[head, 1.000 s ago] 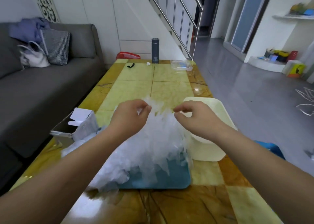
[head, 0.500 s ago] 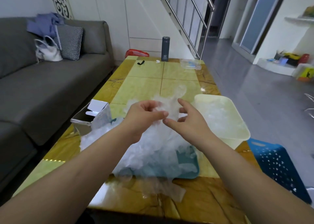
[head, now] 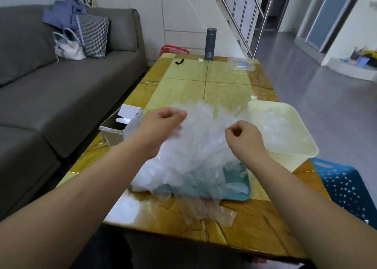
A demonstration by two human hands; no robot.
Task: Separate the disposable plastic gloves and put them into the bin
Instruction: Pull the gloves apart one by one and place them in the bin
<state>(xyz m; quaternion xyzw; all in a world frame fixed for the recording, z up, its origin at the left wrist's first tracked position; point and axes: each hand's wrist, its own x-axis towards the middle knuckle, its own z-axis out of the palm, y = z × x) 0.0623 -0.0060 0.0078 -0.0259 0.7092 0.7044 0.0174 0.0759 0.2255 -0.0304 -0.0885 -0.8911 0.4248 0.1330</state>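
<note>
Both hands hover over the middle of the frame, above a heaped pile of disposable plastic gloves (head: 195, 154). The left hand (head: 163, 124) has its fingers curled in and its thumb pressed to the forefinger, pinching the clear film at the upper left edge of the pile. The right hand (head: 244, 140) is curled the same way and pinches film at the pile's upper right. The two hands are apart, with crumpled plastic stretched between them.

The pile lies on a teal tray (head: 238, 191) on the yellow tiled counter (head: 183, 89). One flattened glove (head: 214, 209) lies loose on the counter just in front of the tray. Just right of the pile stands the cream bin (head: 291, 162), with a few clear gloves inside it. A blue perforated basket (head: 342, 189) sits lower right, beside the counter. An open cardboard box (head: 122, 126) stands left of the pile. A dark flask (head: 211, 42) stands at the counter's far end, and a grey sofa (head: 61, 97) fills the left of the frame.
</note>
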